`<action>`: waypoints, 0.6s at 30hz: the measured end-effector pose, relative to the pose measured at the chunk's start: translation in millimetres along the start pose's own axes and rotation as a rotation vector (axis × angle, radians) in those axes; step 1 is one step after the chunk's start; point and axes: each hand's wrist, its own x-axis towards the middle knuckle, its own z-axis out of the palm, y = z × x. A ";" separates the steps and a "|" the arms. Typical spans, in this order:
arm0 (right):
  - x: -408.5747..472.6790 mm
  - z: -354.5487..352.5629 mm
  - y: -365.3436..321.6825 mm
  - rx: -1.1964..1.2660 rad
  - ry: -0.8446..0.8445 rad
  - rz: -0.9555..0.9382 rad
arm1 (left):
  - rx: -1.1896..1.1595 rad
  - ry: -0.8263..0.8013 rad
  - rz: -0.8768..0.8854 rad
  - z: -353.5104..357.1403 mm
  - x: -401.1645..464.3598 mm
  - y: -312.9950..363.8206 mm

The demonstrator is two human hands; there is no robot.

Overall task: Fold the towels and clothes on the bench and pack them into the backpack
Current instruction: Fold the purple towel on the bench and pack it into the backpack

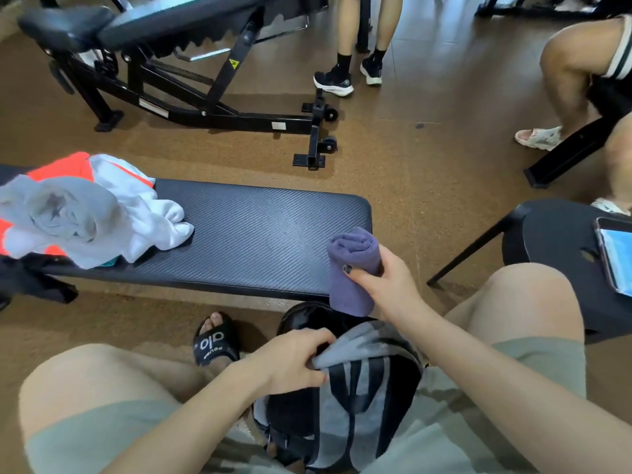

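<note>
In the upper left of my frame I see a black adjustable weight bench (164,46) on the brown floor (410,159). Beside it, at top centre, stand a person's legs in black sneakers (333,83). Another person's bare leg (567,73) fills the upper right. At the right edge, a phone (615,254) lies on a black stool (554,241).

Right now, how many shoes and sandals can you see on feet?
5: a black slide beside the backpack, two black sneakers beyond the far bench, two pale sandals at right. More may be hidden.
</note>
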 end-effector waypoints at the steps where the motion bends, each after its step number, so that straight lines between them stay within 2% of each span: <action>1: -4.6 2.8 -0.8 -0.036 -0.027 -0.012 | -0.020 -0.005 0.020 1.7 -9.1 2.0; 5: -25.3 15.5 2.8 -0.306 -0.162 -0.008 | 0.056 -0.011 0.135 12.2 -44.3 16.9; 8: -42.1 25.0 4.4 -0.495 -0.446 -0.092 | 0.342 0.023 0.257 21.6 -63.7 31.0; 10: -52.8 30.5 9.7 -0.798 -0.675 -0.241 | 0.517 0.039 0.333 27.7 -72.9 38.4; 12: -64.1 39.1 23.6 -1.156 -0.820 -0.378 | 0.612 0.071 0.347 32.6 -78.2 42.3; 15: -75.9 56.6 50.0 -1.538 -0.841 -0.366 | 0.588 0.070 0.338 38.7 -82.6 46.1; 18: -58.2 57.2 62.0 -1.637 -0.679 -0.323 | 0.576 0.011 0.276 35.3 -85.2 52.2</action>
